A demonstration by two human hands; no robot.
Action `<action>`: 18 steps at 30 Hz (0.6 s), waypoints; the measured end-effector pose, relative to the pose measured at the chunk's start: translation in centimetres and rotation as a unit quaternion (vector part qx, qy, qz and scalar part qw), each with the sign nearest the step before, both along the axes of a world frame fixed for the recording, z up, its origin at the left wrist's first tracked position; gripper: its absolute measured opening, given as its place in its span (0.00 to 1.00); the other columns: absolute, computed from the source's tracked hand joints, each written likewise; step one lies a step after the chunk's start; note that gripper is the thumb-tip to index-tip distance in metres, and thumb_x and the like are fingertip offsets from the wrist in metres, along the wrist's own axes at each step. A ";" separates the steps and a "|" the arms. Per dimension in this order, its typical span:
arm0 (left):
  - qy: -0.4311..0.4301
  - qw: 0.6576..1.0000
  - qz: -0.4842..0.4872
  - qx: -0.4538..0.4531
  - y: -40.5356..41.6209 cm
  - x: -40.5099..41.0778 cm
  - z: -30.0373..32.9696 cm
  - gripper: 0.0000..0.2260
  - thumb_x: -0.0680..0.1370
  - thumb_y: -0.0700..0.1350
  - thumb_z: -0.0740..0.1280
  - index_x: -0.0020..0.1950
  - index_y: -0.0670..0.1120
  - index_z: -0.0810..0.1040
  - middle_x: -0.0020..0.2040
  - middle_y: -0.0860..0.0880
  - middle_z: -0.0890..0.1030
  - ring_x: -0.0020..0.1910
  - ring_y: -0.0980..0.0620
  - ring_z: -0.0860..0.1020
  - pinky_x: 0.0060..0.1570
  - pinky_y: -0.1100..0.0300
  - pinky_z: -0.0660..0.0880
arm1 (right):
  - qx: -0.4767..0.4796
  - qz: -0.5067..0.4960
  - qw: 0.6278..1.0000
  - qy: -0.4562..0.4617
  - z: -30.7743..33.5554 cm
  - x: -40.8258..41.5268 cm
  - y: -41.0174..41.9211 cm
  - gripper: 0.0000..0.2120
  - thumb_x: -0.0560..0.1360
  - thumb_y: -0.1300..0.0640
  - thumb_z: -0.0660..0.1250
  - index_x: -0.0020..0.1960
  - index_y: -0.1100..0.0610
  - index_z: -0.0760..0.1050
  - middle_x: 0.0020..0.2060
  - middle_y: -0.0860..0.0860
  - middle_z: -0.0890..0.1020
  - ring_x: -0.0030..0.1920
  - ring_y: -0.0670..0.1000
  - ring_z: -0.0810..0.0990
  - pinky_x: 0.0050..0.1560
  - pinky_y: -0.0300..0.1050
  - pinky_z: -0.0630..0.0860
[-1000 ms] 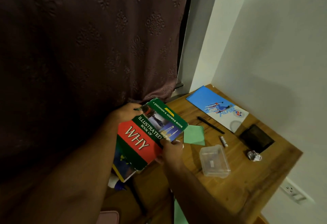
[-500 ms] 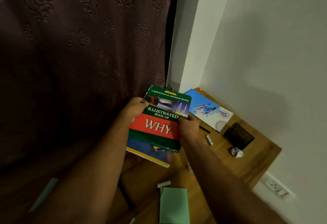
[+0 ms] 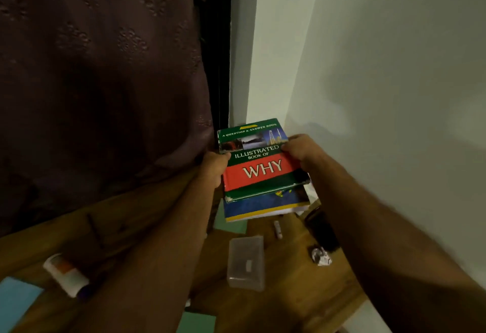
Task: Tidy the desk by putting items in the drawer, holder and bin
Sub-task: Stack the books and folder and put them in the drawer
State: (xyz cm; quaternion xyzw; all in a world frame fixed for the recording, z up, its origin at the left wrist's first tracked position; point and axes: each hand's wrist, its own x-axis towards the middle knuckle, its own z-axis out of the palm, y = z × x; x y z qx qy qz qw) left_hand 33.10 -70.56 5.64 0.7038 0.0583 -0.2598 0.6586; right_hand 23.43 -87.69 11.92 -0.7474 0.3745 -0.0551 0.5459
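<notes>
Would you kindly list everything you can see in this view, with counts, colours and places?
books: two, green-red on top of a blue-yellow one, held above the desk's far end
desk: one, brown wood, beneath everything
clear box: one, transparent, mid-desk
foil ball: one, silver, right of the box
dark item: one, black, beside the right forearm; cannot tell what
small tube: one, white, below the books
glue stick: one, white-orange, near left
green papers: two, one at bottom edge, one under the books
blue paper: one, bottom-left corner
curtain: one, dark maroon, left
wall: white, right
left hand: grips the books' left edge
right hand: grips their right edge
</notes>
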 end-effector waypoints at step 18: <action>0.060 0.992 0.031 0.108 -14.3 -1.9 -6.7 0.16 0.78 0.40 0.66 0.64 0.33 0.72 0.60 0.35 0.78 0.55 0.38 0.80 0.50 0.47 0.81 | -0.195 0.166 0.964 0.072 -5.9 7.3 -15.5 0.14 0.77 0.67 0.59 0.59 0.63 0.77 0.54 0.62 0.82 0.54 0.62 0.80 0.58 0.53 0.76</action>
